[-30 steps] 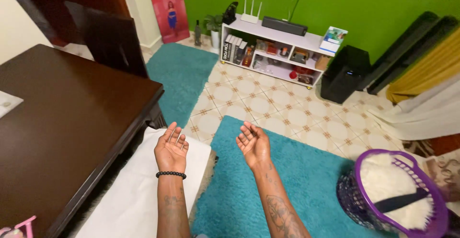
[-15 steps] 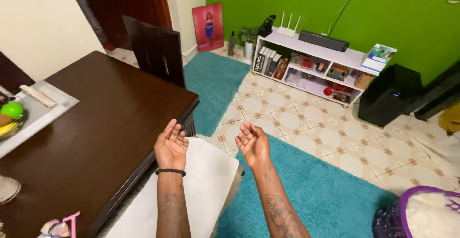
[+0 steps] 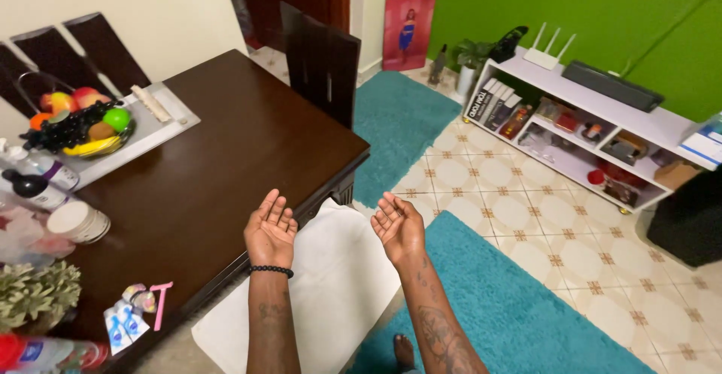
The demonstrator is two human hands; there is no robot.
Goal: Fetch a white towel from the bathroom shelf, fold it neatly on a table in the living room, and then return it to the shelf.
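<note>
My left hand [image 3: 270,232] is held palm up with the fingers apart and nothing in it; a black bead bracelet sits on its wrist. My right hand [image 3: 398,226] is also palm up, fingers loosely spread, holding nothing. Both hands hover above a white cloth-covered seat [image 3: 331,291] beside the edge of a dark wooden table [image 3: 218,163]. The left hand is nearest the table's edge. My bare foot [image 3: 404,350] shows at the bottom on the teal rug [image 3: 519,321].
On the table stand a fruit bowl [image 3: 75,126] on a white mat, bottles, a cup stack [image 3: 77,222], a small plant [image 3: 34,293] and a pink tool [image 3: 160,302]. A dark chair [image 3: 322,62] stands behind the table. A white shelf unit [image 3: 594,133] lines the green wall.
The view has swung to the left, bringing more of the table and its fruit bowl into sight and losing the purple basket. Both hands keep the same open, palm-up pose.
</note>
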